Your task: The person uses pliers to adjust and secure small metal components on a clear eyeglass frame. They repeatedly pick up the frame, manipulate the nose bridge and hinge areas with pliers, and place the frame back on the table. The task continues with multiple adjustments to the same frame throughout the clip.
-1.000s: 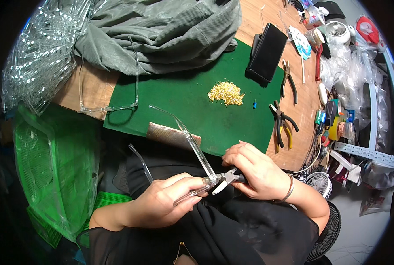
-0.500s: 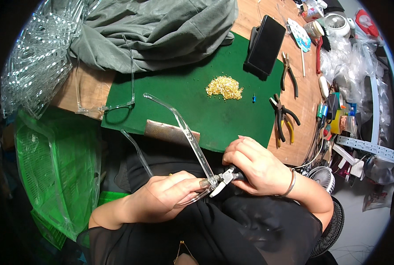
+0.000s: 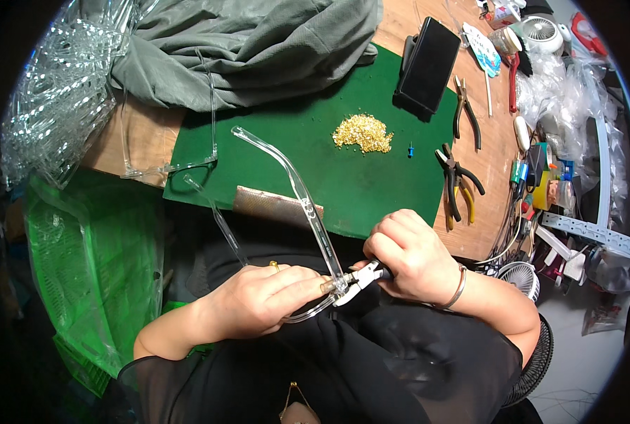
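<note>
My left hand (image 3: 262, 298) is closed round a clear plastic eyeglass frame (image 3: 318, 234), its two temples pointing up and away over the mat's near edge. My right hand (image 3: 412, 256) grips a pair of pliers (image 3: 361, 283) with dark handles. The pale metal jaws meet the frame at its right hinge corner, close to my left fingertips. Whatever sits between the jaws is too small to make out. Farther off, a heap of small gold-coloured pieces (image 3: 363, 133) lies on the green mat (image 3: 287, 152), with a blue push pin (image 3: 411, 150) beside it.
Two more pliers (image 3: 466, 116) (image 3: 457, 185) and a black phone (image 3: 428, 67) lie at the right. Another clear frame (image 3: 170, 168) stands at the left, by a grey cloth (image 3: 251, 53) and a bundle of clear frames (image 3: 61, 99). A green basket (image 3: 92, 261) is lower left.
The eyeglass frame has tilted a little, its left temple swinging up and left. My right hand and the pliers have shifted slightly; the jaws remain at the hinge corner.
</note>
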Motion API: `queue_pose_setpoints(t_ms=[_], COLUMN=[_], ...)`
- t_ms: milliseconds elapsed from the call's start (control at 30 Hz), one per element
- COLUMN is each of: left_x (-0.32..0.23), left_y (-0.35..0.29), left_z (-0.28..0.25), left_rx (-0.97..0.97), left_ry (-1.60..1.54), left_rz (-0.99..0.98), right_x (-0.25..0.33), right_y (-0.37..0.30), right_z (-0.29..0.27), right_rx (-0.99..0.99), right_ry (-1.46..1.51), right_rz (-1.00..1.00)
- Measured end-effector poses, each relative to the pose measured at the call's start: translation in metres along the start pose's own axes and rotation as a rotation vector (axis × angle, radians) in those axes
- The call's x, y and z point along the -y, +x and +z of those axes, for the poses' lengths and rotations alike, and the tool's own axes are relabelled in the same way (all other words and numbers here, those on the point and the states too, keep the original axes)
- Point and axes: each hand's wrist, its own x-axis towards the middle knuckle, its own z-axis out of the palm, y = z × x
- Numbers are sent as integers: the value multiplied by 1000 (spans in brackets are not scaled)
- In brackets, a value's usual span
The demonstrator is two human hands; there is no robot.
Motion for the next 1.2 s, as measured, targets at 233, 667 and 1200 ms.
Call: queue_pose_setpoints(t_ms=[233, 667, 1200], left_x=[-14, -18, 14], left_y=[-8, -9, 24], left_z=[-24, -35, 0], left_rx=[-142, -306, -441], left_ry=[-391, -1248, -594], left_rz=[-273, -108, -131], right_x=[-15, -49, -71], right_y=[-2, 21, 44], right_z=[-3, 34, 58], right_rx=[121, -18, -265], right_ry=[98, -263, -71], right_rz=[229, 354, 426])
